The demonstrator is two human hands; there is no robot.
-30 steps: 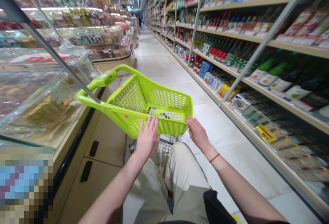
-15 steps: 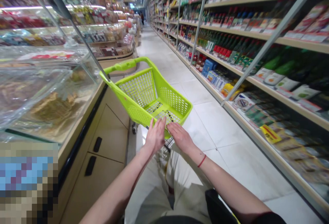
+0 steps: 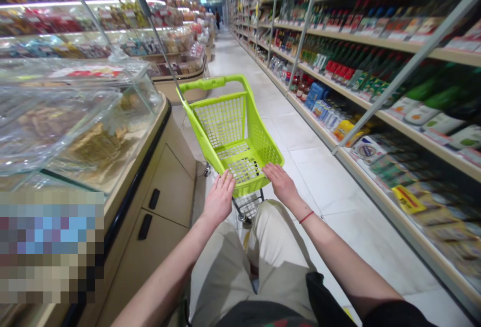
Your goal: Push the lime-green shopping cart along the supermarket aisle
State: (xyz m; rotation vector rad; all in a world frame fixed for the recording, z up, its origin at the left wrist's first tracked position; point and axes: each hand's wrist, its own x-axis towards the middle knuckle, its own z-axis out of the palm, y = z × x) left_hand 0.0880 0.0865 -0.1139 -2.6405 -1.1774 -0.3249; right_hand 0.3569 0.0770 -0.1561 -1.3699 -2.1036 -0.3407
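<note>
A lime-green shopping cart (image 3: 240, 185) with a perforated basket stands just ahead of my legs, its basket bare inside. Against the near left corner of its rim is my left hand (image 3: 221, 196), fingers stretched out and close together. My right hand (image 3: 281, 185) lies at the near right corner of the rim, its fingers also extended. Whether either palm presses on the plastic cannot be made out. Neither hand is wrapped round anything. The cart's handle (image 3: 214, 83) is on the far side, and a dark wheeled frame shows below the basket.
Close on the left runs a display counter (image 3: 150, 154) with clear covers over food. Beyond it are tiers of wrapped goods (image 3: 93, 21). Tall shelves (image 3: 376, 111) of bottles and packets line the right. A pale tiled aisle (image 3: 221, 56) stretches ahead, with a distant person.
My hands have moved apart along the near rim, from almost touching to its two corners. In view, the cart has shifted right and sits straighter with the aisle.
</note>
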